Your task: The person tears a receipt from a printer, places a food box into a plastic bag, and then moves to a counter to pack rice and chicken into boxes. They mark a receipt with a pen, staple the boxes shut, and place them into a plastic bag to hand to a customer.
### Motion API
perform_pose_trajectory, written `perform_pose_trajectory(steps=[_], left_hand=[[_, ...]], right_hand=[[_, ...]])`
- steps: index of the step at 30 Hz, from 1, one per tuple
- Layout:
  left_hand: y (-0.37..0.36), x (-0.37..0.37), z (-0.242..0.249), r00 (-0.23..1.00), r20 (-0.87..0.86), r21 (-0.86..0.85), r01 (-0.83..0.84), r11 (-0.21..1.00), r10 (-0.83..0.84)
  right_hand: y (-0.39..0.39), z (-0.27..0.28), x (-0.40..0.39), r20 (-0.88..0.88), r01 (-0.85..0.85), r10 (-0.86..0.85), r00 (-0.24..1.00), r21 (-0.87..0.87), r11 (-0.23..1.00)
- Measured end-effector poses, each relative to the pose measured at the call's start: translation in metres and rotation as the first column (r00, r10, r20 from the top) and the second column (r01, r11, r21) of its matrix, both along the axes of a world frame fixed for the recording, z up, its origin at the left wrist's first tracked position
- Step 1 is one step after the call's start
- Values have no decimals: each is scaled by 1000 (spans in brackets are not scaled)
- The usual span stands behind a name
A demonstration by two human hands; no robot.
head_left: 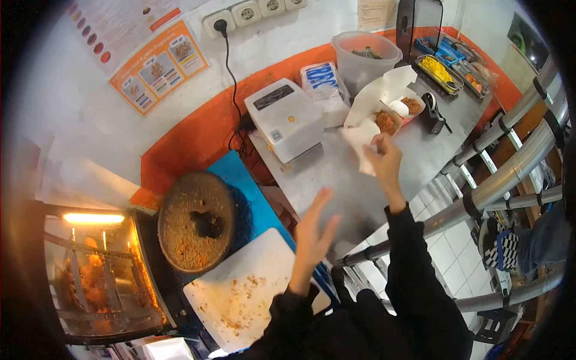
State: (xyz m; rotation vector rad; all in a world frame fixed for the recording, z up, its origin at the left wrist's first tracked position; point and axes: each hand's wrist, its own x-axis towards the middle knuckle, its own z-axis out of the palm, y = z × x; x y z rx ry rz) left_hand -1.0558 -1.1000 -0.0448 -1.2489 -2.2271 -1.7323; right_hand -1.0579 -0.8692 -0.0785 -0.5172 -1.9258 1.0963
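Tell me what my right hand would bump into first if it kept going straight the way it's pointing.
Your right hand would probably meet the open food box first, around the near fried piece, though depth is unclear.

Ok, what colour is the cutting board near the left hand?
The cutting board is white, with brown crumbs on it; the head view shows it best.

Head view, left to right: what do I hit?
Lit glass-fronted cabinet → round dark stone mortar → white boxy machine → translucent plastic tub → black tape dispenser → black-and-white checkered shoe.
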Motion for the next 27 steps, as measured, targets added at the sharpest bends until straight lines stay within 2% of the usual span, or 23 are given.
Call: perform_pose_trajectory(steps=[1,3,4,5,6,7,8,9,10,12,13,14,16,17,18,19,20,21,22,23,26,27], left_hand=[[15,3,4,1000,20,17,-2,1000,2],[28,9,5,998,56,38,-16,999,14],[29,11,2,955,275,248,43,968,-113],[26,13,0,855,442,457,46,888,-272],[21,11,0,856,445,464,32,886,-264],[11,9,-1,708,611,497,7,868,-355],[-2,7,0,520,736,521,-25,853,-434],[-14,6,11,357,758,595,-34,803,-547],[-22,5,20,360,759,596,-47,802,-543],[-35,2,31,97,441,895,30,446,-892],[-39,3,31,129,483,867,65,494,-866],[-42,7,33,141,484,867,55,495,-864],[-49,10,39,49,403,915,5,404,-914],[-53,8,39,66,406,913,-3,407,-911],[-55,5,38,72,388,919,40,392,-919],[-58,3,36,76,372,922,83,377,-925],[-59,1,32,92,374,921,79,382,-923],[-61,-2,27,40,333,941,56,335,-942],[-62,-3,24,-13,289,957,29,288,-957],[-63,-5,23,-3,293,956,21,293,-956],[-62,-8,21,67,338,936,81,343,-939],[-61,-8,23,72,337,936,78,342,-939]], right_hand=[[-30,8,13,-18,-137,136,991,-87,987],[-86,40,39,-194,-463,422,886,-298,835],[-104,52,47,-179,-468,433,884,-303,830],[-119,62,53,-311,-573,482,819,-411,709],[-128,69,57,-448,-670,499,742,-485,561],[-128,71,64,-537,-732,498,681,-512,450],[-127,72,71,-534,-732,502,681,-520,440],[-123,74,76,-538,-706,457,708,-521,480],[-116,76,81,-540,-677,413,734,-524,517],[-90,56,79,-456,-566,354,816,-509,648],[-75,43,74,-452,-574,367,813,-511,640],[-59,28,68,-306,-473,363,880,-501,725],[-30,-2,49,-30,-260,282,959,-494,830],[-16,-18,38,98,-144,221,970,-503,852],[-1,-36,30,93,-161,239,966,-505,848],[15,-56,23,220,-141,212,952,-302,943],[30,-74,15,331,-137,155,931,-78,987],[44,-89,9,330,-152,171,928,-82,985],[57,-104,5,430,-177,113,896,112,978],[62,-119,-1,512,-215,33,858,300,930],[42,-159,2,520,-194,26,854,272,943],[26,-170,7,539,-118,-66,840,299,947]])
